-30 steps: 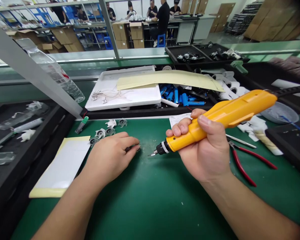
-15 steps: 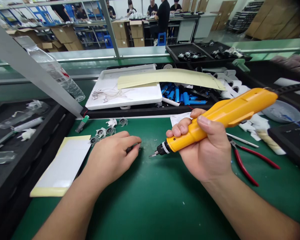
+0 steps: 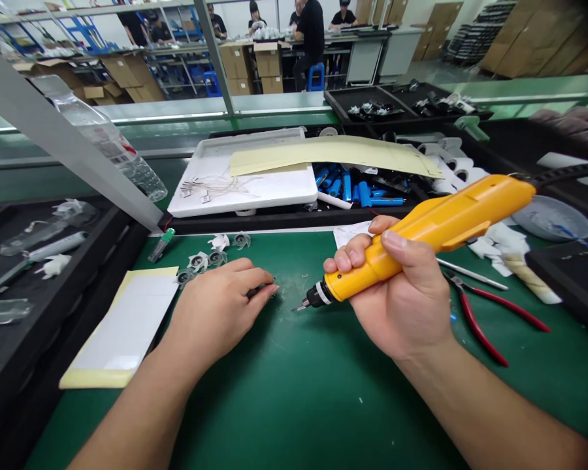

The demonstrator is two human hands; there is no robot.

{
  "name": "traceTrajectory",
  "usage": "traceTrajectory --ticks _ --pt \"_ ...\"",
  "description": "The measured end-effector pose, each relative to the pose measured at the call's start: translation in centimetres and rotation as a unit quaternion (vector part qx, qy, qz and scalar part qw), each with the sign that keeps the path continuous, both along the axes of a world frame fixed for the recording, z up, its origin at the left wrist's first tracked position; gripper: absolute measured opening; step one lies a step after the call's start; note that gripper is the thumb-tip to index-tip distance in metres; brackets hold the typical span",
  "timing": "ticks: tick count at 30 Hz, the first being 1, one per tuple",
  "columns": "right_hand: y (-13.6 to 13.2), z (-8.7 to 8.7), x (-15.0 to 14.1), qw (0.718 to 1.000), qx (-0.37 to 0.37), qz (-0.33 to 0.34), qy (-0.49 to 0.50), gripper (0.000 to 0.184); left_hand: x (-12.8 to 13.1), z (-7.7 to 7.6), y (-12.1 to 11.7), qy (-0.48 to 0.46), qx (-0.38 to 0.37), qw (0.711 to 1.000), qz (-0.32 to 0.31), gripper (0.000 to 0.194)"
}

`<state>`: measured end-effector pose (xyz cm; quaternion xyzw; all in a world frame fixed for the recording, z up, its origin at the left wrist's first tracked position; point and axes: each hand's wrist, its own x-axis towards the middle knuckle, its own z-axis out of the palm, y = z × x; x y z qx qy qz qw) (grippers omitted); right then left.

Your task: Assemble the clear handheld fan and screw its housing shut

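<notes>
My right hand [image 3: 396, 287] is wrapped round a yellow electric screwdriver [image 3: 436, 228], its bit pointing down and left just over the green mat [image 3: 284, 405]. Left of the bit, my left hand [image 3: 220, 307] rests on the mat with thumb and fingers pinched on a small dark part [image 3: 261, 288]. Most of that part is hidden by the fingers, so its kind does not show. Beyond the left hand lie several small fan wheels [image 3: 198, 261], clear and white. A green-and-silver cell with a red wire [image 3: 161, 245] lies farther left.
Red-handled pliers [image 3: 480, 320] and a metal rod [image 3: 473, 274] lie at right. A white-and-yellow pad [image 3: 120, 329] is at left, beside a black tray [image 3: 39, 241]. Behind stand a white foam tray [image 3: 245, 189] and blue cells [image 3: 345, 186]. A bottle [image 3: 102, 140] leans at back left.
The screwdriver and my right hand have shifted very slightly left and down. My left hand keeps its pinch in nearly the same place.
</notes>
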<state>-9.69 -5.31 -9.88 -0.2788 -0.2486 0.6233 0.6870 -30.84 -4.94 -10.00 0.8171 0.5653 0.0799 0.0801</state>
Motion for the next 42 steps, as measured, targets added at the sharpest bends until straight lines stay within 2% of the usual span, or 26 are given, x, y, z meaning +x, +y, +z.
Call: traceTrajectory --ticks 16,30,33,38,42 --pt "-0.1 -0.1 0.1 1.000 0.001 0.008 0.011 0.012 -0.3 -0.2 0.0 -0.020 0.005 1.000 -0.014 0.021" --pt "0.0 0.0 0.1 1.000 0.002 0.006 0.018 0.019 -0.4 -0.2 0.1 -0.040 0.022 0.999 -0.027 0.024" --pt "-0.1 0.5 0.4 1.000 0.012 0.004 0.027 0.016 -0.4 0.0 -0.3 -0.067 0.045 0.995 -0.052 0.021" --pt "-0.9 2.4 1.5 0.998 0.053 0.002 0.046 0.015 0.7 0.7 -1.7 -0.174 0.052 0.976 -0.121 0.015" --pt "-1.7 3.3 1.9 0.995 0.094 0.000 0.037 0.020 1.4 1.1 -2.4 -0.192 0.063 0.968 -0.147 0.015"
